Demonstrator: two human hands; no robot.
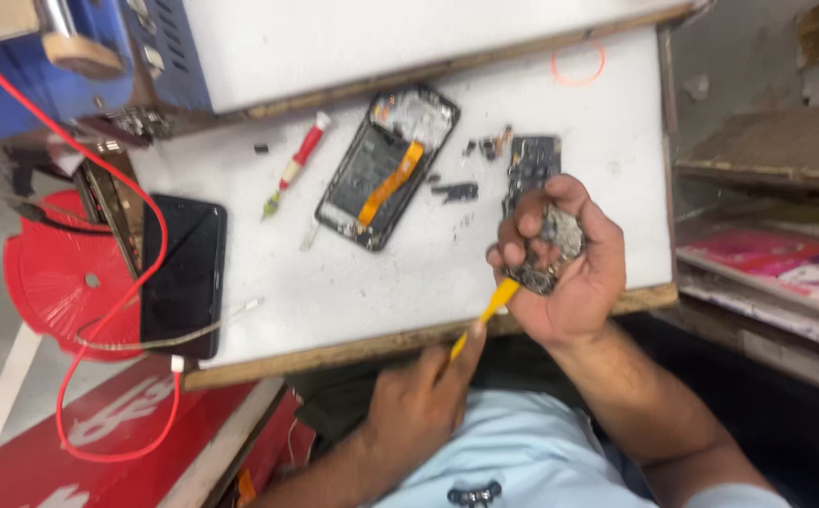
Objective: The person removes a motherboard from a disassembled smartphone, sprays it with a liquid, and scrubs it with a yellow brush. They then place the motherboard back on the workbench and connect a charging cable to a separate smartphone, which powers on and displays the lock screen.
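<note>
My right hand (569, 273) is closed around a small metal-covered circuit board (560, 240), held just above the front edge of the white table (579, 122). My left hand (419, 404) is lower, near my light blue shirt, and grips a thin yellow pry tool (494, 306) whose tip touches the bottom of the board. Behind them on the table lie an opened phone body (386, 169) with an orange flex cable, a dark board piece (532, 160) and small loose parts (456, 191).
A red-handled screwdriver (296, 165) lies left of the opened phone. A black phone (182, 273) rests at the table's left end with a red cable (99, 320) looping past it. A red stool (52, 273) stands left, a blue machine (80, 47) top left, shelves (767, 160) right.
</note>
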